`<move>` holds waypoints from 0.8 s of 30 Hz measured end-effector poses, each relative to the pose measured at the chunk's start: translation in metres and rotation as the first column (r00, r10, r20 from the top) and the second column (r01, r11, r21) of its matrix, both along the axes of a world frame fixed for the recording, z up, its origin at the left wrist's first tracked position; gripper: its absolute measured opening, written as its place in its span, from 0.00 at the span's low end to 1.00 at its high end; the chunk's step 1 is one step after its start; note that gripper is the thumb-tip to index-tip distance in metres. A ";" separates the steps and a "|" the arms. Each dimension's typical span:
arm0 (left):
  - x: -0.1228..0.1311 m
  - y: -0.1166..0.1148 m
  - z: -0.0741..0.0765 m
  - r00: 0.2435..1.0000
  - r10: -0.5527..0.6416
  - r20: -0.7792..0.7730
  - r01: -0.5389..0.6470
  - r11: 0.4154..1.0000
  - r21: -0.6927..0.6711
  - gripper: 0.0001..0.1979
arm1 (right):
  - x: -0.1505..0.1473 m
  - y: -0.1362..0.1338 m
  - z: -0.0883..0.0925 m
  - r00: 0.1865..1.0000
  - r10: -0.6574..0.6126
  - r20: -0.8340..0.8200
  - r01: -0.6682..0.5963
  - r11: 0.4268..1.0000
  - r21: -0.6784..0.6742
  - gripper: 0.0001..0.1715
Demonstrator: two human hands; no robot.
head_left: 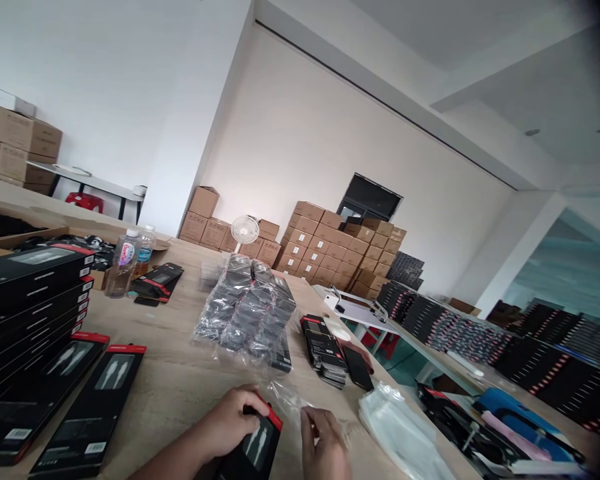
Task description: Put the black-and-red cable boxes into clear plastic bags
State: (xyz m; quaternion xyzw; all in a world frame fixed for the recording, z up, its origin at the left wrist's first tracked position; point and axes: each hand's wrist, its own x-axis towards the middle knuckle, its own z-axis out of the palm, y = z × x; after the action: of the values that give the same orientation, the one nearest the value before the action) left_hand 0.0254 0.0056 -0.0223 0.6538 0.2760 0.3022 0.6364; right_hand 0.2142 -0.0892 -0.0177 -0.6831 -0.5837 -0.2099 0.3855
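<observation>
My left hand (pixel 235 420) grips a flat black box (pixel 258 445) with a red end and a window that shows white cable plugs. Close beside it, my right hand (pixel 325 443) pinches the edge of a clear plastic bag (pixel 287 397). The box's red end points toward the bag; it lies outside the bag as far as I can see. Beyond both hands stands a pile of plastic-wrapped dark boxes (pixel 247 303). A sheaf of clear bags (pixel 400 427) lies to the right of my right hand.
Stacked black boxes (pixel 35 300) and a single black box (pixel 97 407) lie on the left. Two bottles (pixel 123 263) stand behind them. Flat black packages (pixel 323 350) and a dark phone-like slab (pixel 357 367) lie right of the pile. Cartons (pixel 325 247) line the wall.
</observation>
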 end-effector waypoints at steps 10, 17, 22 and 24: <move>-0.010 0.002 0.000 0.954 -0.275 0.116 0.299 0.873 -0.384 0.25 | -0.014 -0.002 -0.014 0.901 0.082 -0.425 -0.148 0.981 -0.127 0.30; -0.001 0.002 -0.017 0.968 -0.221 -0.115 0.199 0.964 -0.175 0.15 | -0.013 -0.004 0.003 0.756 0.139 -0.639 -0.323 0.929 -0.181 0.33; 0.004 -0.004 -0.014 0.989 -0.097 -0.112 0.087 0.991 -0.098 0.28 | -0.015 -0.004 -0.007 0.792 0.171 -0.586 -0.284 0.953 -0.105 0.30; 0.005 -0.008 -0.010 0.994 -0.036 -0.103 0.031 0.998 -0.048 0.30 | -0.019 -0.003 -0.010 0.809 0.181 -0.560 -0.269 0.960 -0.079 0.30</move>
State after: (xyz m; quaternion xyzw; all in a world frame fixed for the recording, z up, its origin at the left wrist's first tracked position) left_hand 0.0307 -0.0020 -0.0326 0.6582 0.3045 0.2508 0.6412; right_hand 0.1947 -0.0921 -0.0279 -0.6681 -0.5406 0.0870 0.5039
